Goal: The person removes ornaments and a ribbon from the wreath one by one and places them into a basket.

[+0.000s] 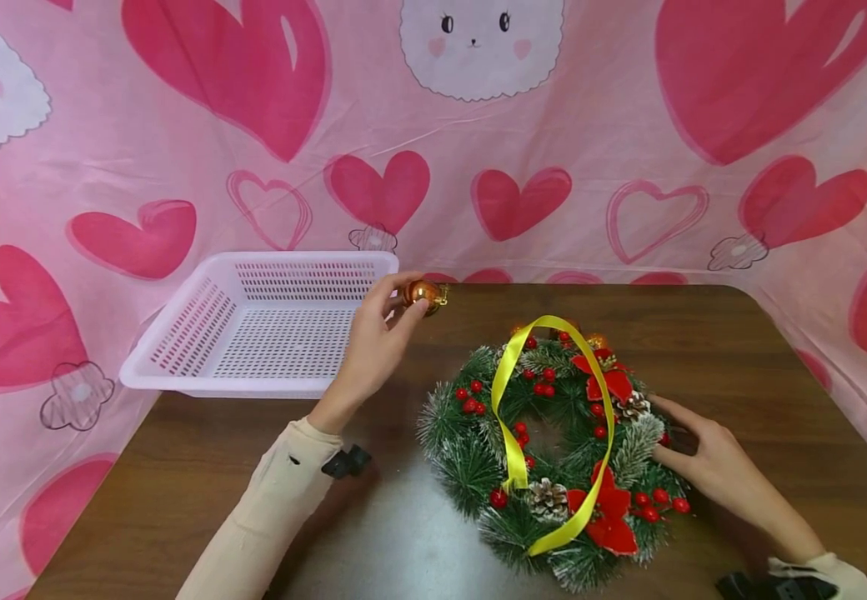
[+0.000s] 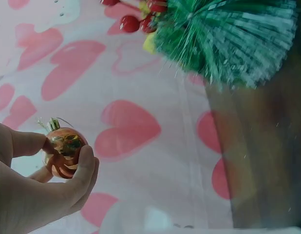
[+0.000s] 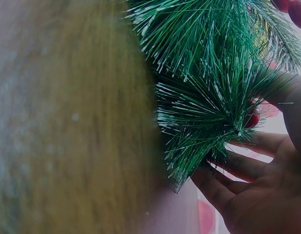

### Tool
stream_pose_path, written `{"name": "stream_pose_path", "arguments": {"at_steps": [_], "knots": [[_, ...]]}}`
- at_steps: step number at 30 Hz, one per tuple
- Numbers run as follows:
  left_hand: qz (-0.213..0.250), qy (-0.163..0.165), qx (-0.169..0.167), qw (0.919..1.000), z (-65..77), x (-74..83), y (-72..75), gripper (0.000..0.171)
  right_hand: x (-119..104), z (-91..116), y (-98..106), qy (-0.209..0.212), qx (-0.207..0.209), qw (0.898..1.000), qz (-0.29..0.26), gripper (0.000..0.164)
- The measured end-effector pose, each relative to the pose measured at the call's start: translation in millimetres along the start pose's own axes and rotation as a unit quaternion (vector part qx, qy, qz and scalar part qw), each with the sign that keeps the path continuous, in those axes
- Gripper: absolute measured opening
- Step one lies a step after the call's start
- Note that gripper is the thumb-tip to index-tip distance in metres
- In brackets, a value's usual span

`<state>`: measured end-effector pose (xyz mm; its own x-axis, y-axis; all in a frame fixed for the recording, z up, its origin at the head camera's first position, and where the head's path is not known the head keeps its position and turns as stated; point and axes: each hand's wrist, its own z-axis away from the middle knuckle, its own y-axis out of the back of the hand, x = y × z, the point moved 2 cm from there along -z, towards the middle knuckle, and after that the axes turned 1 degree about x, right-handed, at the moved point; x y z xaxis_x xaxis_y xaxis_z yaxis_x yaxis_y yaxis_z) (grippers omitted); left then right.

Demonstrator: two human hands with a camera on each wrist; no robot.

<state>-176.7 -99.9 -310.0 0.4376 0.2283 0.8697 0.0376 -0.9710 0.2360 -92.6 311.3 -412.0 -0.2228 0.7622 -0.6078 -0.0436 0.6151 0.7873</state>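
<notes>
left hand (image 1: pixel 373 337) pinching a shiny copper-gold ball ornament (image 1: pixel 422 292) by the white perforated plastic basket (image 1: pixel 231 385) | right hand (image 1: pixel 726 467) gripping the round frosted-green wreath (image 1: pixel 463 458) on the brown wooden tabletop (image 1: pixel 704 333) | decorating step imo, next probably needs a bare spot

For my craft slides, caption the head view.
Left hand pinches a shiny bauble; right hand holds a festive wreath.

A shiny copper-orange bauble (image 1: pixel 423 292) with a gold cap, pinched by the left hand (image 1: pixel 377 337), is raised just above the frame's centre, its cap pointing right. At lower right lies a round, white-tipped green wreath (image 1: pixel 463 454) with red berries, red flowers, pinecones and a looped yellow ribbon (image 1: pixel 515 467); the right hand (image 1: pixel 726 475) holds its right edge.
</notes>
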Motion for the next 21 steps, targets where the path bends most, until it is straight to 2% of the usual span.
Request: {"name": "stream_pose_path", "arguments": {"at_steps": [11,18,21], "knots": [[-0.018,-0.013,0.026,0.9994,-4.2,9.6,20.7,0.037,0,1,-1,-0.003,-0.005,1.000,0.000,0.068],[-0.008,-0.014,0.026,0.9995,-4.4,9.7,26.7,0.038,1,1,2,-0.002,-0.001,1.000,-0.002,0.067],[-0.023,-0.012,0.031,0.9992,-2.6,8.9,32.8,0.037,0,-1,1,-0.003,-0.001,1.000,-0.001,0.066]]}}
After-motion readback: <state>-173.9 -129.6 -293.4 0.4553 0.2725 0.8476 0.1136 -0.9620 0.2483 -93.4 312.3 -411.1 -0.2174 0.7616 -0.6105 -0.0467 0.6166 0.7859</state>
